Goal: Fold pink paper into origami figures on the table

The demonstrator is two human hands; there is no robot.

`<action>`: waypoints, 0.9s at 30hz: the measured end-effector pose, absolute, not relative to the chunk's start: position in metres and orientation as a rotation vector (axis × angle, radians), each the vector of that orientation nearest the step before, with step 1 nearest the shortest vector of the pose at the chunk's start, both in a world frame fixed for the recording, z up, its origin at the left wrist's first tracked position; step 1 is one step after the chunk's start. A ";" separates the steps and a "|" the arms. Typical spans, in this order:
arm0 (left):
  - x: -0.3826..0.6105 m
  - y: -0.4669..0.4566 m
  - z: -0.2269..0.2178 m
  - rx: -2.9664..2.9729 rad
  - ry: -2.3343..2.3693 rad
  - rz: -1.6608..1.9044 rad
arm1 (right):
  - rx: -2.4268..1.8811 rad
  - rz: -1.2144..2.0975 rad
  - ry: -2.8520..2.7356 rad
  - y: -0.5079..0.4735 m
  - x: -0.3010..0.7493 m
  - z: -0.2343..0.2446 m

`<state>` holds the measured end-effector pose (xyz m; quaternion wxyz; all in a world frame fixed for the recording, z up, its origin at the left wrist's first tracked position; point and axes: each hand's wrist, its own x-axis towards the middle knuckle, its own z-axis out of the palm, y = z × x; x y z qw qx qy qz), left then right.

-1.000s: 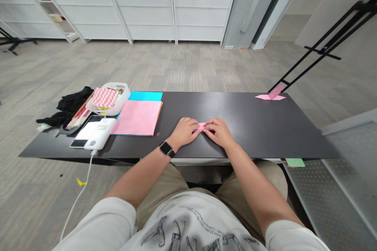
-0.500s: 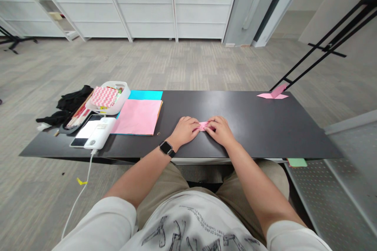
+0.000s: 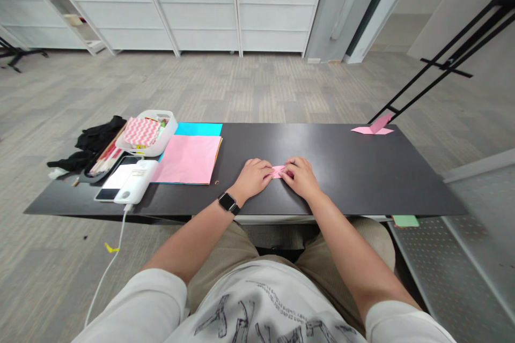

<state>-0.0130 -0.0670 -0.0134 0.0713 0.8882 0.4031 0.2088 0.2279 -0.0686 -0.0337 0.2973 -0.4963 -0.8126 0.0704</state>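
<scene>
Between my hands, a small piece of folded pink paper (image 3: pixel 278 172) lies on the dark table (image 3: pixel 341 177). My left hand (image 3: pixel 254 176) has its fingers closed on the paper's left end. At the right end, my right hand (image 3: pixel 300 176) pinches the paper between thumb and fingers. Both ends of the paper are covered by my fingertips, so its full shape is hidden. Another folded pink paper piece (image 3: pixel 378 126), with one part standing up, rests at the table's far right corner.
To the left lies a stack of pink sheets (image 3: pixel 188 161) over a blue sheet (image 3: pixel 201 129). Beyond it are a white basket (image 3: pixel 171 127), a white power bank (image 3: pixel 137 182) with a cable, a phone (image 3: pixel 110 193), a dark tray of pens (image 3: pixel 105 163) and black cloth (image 3: pixel 98 136).
My right fingers have shifted very slightly on the folded paper. My left hand stays in the same place.
</scene>
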 end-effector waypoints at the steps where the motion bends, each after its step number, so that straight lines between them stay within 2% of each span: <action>1: -0.013 -0.067 -0.013 2.672 1.212 0.629 | -1.326 0.183 -2.162 -0.068 0.228 -0.034; 27: -0.012 -0.064 -0.021 2.694 1.007 0.654 | -1.404 0.191 -2.195 -0.069 0.228 -0.030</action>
